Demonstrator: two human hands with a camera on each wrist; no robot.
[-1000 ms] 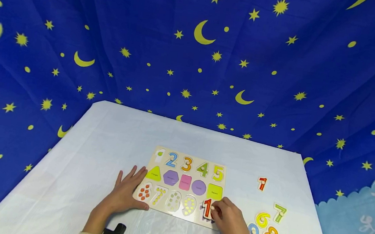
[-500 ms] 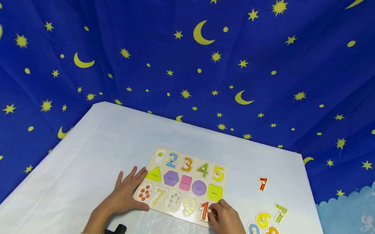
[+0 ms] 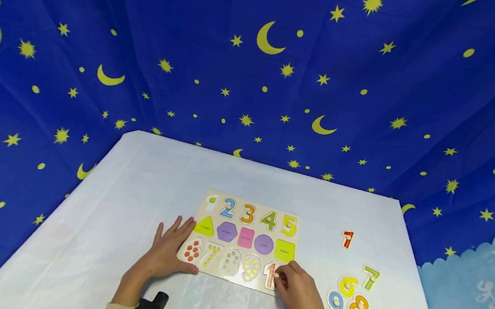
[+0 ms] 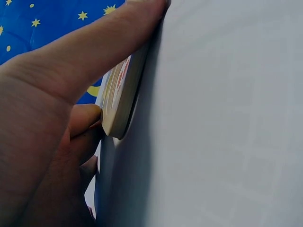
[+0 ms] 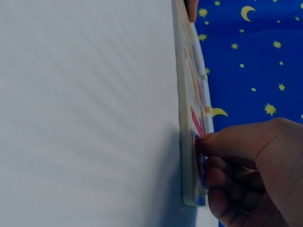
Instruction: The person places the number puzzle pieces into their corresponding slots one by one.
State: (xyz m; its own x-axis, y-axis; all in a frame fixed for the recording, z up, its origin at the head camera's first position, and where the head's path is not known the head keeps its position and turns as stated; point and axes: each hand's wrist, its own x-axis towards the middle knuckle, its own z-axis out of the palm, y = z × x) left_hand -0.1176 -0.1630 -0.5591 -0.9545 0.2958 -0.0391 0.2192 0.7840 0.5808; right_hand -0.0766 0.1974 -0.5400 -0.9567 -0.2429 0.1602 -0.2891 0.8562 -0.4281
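A pale wooden number puzzle board (image 3: 279, 223) lies on the white-covered table. My left hand (image 3: 167, 252) rests along its left side, fingers spread, the thumb at the front edge. In the left wrist view the thumb (image 4: 94, 49) stretches over the board's corner. My right hand (image 3: 301, 293) pinches the small knob of a red number piece (image 3: 268, 275) at the board's lower right; its left part reads 1, the rest lies under the fingers. The right wrist view has thumb and finger on that piece, at the board's surface. Pieces 2 (image 3: 228, 208) through 5 (image 3: 289, 225) sit in the top row.
Right of the board lie a red 1 (image 3: 347, 239), a green 7 (image 3: 370, 278), a yellow 6 (image 3: 347, 287), a blue 9 (image 3: 334, 304) and an orange 8 (image 3: 358, 308). A black object (image 3: 153, 303) is by the left wrist. Blue star-patterned cloth (image 3: 221, 61) hangs behind.
The right hand has brought the red number piece slightly left and down, from overhanging the lower-right recess to lying in line with it. The left hand has stayed on the board.
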